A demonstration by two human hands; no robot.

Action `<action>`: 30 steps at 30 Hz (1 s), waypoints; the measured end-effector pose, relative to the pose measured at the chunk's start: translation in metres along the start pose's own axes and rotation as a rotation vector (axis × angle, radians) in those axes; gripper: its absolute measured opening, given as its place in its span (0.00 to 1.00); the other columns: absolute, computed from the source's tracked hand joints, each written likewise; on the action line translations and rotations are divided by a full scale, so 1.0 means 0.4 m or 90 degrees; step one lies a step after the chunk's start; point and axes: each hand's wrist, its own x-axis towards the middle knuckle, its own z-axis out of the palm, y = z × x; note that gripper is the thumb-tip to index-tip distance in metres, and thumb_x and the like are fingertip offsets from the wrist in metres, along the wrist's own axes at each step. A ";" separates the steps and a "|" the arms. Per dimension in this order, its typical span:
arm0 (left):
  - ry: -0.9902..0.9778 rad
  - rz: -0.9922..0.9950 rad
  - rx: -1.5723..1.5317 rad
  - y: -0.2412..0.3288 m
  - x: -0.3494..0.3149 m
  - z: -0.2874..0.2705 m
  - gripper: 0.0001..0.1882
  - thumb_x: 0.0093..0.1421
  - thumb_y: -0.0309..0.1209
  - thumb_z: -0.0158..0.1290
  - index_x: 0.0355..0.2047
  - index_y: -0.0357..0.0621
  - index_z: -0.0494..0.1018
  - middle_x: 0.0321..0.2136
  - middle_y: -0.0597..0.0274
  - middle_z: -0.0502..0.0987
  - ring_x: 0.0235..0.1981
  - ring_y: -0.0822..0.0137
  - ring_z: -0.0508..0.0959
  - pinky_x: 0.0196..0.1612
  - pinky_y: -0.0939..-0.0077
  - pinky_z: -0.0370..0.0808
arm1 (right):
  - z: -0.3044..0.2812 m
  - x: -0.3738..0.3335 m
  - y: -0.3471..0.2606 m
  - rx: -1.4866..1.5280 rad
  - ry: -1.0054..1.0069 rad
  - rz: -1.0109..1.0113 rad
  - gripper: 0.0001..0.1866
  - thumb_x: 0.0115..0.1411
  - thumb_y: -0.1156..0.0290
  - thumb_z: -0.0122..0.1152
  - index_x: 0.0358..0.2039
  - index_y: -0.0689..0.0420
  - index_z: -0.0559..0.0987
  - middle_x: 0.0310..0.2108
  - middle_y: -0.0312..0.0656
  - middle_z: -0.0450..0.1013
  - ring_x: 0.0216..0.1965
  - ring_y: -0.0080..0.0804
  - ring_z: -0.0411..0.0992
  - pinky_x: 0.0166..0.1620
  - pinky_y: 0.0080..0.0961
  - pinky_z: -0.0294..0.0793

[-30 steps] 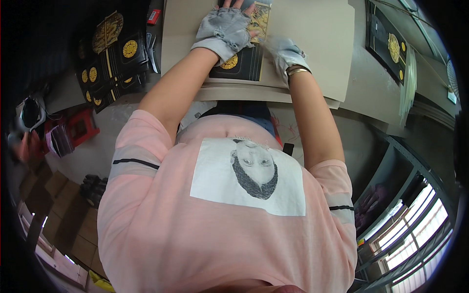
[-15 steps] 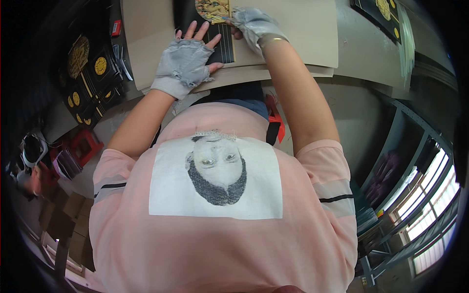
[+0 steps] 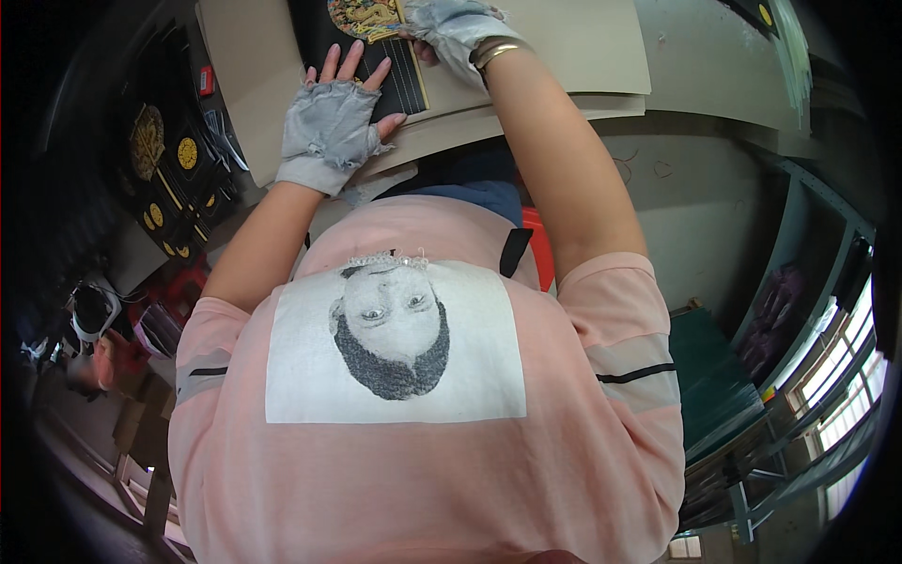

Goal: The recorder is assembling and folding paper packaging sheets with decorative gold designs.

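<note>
A black sheet or card (image 3: 407,83) with a colourful gold dragon design (image 3: 368,17) and thin pale lines lies on a stack of beige boards (image 3: 554,47). My left hand (image 3: 331,122), in a grey fingerless glove, rests flat on the sheet's left part with its fingers spread. At the sheet's right edge, beside the dragon design, is my right hand (image 3: 453,36), gloved alike. Its fingers are curled and pressed together against that edge. Whatever they may pinch is hidden. The far end of the sheet runs out of the picture.
Black printed pieces with gold designs (image 3: 160,169) lie on the left, near a small red box (image 3: 207,81). Another stack (image 3: 789,56) with pale edges sits at the upper right. A red stool (image 3: 538,246) shows beneath the table. Metal racking (image 3: 799,226) stands at the right.
The whole view has shifted, so the table and both hands appear farther left and slightly higher. Against the black sheet, both hands keep nearly the same places and poses.
</note>
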 end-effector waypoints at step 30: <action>-0.036 -0.012 -0.005 -0.002 -0.003 -0.019 0.40 0.61 0.63 0.54 0.71 0.66 0.65 0.74 0.57 0.56 0.75 0.52 0.55 0.73 0.47 0.54 | 0.158 -0.164 0.050 0.479 -0.163 0.238 0.15 0.67 0.61 0.57 0.34 0.60 0.84 0.26 0.39 0.80 0.23 0.27 0.74 0.24 0.25 0.71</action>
